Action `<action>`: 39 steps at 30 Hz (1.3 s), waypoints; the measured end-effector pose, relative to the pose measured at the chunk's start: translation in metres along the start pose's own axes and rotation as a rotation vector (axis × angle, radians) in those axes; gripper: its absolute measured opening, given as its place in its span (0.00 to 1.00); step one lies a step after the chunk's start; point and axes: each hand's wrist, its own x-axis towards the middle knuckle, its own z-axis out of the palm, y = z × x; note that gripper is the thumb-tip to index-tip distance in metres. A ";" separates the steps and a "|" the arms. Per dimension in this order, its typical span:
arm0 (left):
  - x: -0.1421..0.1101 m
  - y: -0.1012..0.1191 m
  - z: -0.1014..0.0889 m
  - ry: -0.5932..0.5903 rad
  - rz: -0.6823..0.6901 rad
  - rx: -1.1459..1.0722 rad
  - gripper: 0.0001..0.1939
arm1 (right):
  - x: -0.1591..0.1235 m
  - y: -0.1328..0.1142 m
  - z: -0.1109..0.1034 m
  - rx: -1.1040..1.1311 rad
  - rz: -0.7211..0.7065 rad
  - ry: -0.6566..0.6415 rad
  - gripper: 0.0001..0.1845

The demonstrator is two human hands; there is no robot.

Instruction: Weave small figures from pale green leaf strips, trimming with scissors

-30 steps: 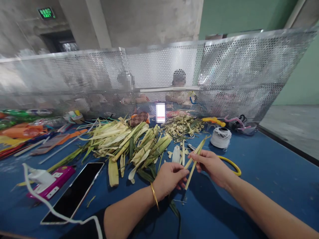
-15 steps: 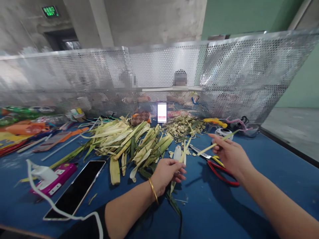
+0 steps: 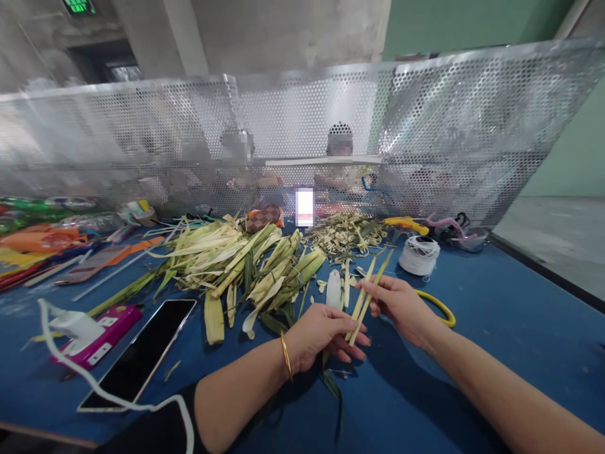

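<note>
My left hand (image 3: pixel 321 334), with a gold bangle on the wrist, pinches a narrow strip of pale corn husk (image 3: pixel 363 287) between thumb and fingers. My right hand (image 3: pixel 401 306) grips a second, greener husk strip (image 3: pixel 382 267), whose lower end lies alongside the first over my left fingers. Both strips slant up and away from me. Under my right hand lie scissors, mostly hidden, with a yellow handle loop (image 3: pixel 448 309) showing. A whitish oblong object (image 3: pixel 333 289) and husk scraps rest just beyond my left hand.
A heap of corn husks (image 3: pixel 212 252) and shredded husk (image 3: pixel 347 236) lie ahead. White string (image 3: pixel 420 255) and a yellow-handled tool (image 3: pixel 406 225) are right. A phone (image 3: pixel 142 353) and purple power strip (image 3: pixel 106 337) lie left. A perforated metal screen (image 3: pixel 302 113) stands behind, people beyond it.
My right hand has moved left and inward, bringing its strip beside the one in my left hand. It now covers most of the scissors, and the string is uncovered. The view has tilted slightly down.
</note>
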 end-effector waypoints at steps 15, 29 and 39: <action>0.004 -0.007 0.001 0.007 0.044 0.111 0.13 | 0.000 0.003 0.002 -0.056 -0.039 -0.028 0.20; 0.005 -0.004 0.000 0.097 0.147 0.220 0.08 | -0.001 0.004 0.002 -0.210 -0.101 -0.047 0.19; 0.005 -0.007 -0.001 0.101 0.212 0.170 0.10 | -0.009 0.005 0.011 -0.043 -0.071 -0.024 0.18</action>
